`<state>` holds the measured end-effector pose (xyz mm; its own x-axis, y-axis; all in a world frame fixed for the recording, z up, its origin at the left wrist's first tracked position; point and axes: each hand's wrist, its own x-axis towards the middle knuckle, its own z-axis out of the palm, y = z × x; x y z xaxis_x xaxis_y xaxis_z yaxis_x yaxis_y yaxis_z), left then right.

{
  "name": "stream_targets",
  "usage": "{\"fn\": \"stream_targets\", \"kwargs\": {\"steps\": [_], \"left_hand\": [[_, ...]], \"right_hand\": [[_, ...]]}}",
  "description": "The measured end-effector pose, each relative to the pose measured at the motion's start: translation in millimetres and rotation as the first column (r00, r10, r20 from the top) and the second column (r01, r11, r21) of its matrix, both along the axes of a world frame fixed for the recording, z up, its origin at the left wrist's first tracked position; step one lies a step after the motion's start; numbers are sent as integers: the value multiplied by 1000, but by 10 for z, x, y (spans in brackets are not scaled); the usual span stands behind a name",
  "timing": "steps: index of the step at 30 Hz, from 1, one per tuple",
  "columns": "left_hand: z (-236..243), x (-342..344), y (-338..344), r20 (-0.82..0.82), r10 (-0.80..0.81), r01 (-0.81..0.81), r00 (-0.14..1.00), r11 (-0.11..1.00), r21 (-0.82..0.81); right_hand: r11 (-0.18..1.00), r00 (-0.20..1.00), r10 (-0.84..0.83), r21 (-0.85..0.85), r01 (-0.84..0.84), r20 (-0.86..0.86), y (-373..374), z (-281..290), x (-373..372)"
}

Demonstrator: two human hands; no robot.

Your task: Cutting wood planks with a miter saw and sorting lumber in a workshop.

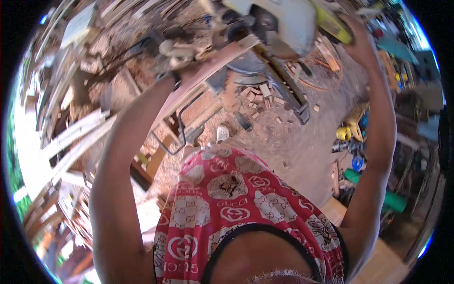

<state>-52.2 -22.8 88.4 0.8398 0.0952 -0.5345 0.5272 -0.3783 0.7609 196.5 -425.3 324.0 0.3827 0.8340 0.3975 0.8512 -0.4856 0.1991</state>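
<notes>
My right hand (pixel 358 40) is wrapped round the yellow-green handle (pixel 335 27) of a mitre saw (pixel 293 21) at the top of the view. A pale guard covers most of its blade. Under the saw head lies a long reddish wooden board (pixel 213 66), slanting down to the left. My left hand (pixel 188 70), with a dark band at the wrist, is closed on that board left of the blade. Blur hides some of its fingers. The grey saw base (pixel 248 65) shows below the board, with a metal arm (pixel 283 87) reaching toward me.
Small wood offcuts (pixel 257 96) litter the floor below the saw. A bent metal support frame (pixel 182 125) stands under the board. Timber planks (pixel 75 135) are piled at left. Yellow, blue and green items (pixel 350 135) lie beyond my right arm. A pale shoe (pixel 222 133) shows below.
</notes>
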Motion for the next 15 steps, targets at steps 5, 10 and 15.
{"fn": "stream_targets", "kwargs": {"steps": [5, 10, 15], "left_hand": [[153, -162, -43, -17, 27, -21, 1000, 956, 292], [564, -741, -616, 50, 30, -54, 998, 807, 589], [127, -1573, -1071, 666, -46, -584, 744, 439, 683]], "right_hand": [[982, 947, -191, -51, 184, -257, 314, 237, -737], [962, 969, 142, 260, -86, -204, 526, -286, -1610], [888, 833, 407, -51, -457, -374, 1614, -894, -2347]]}}
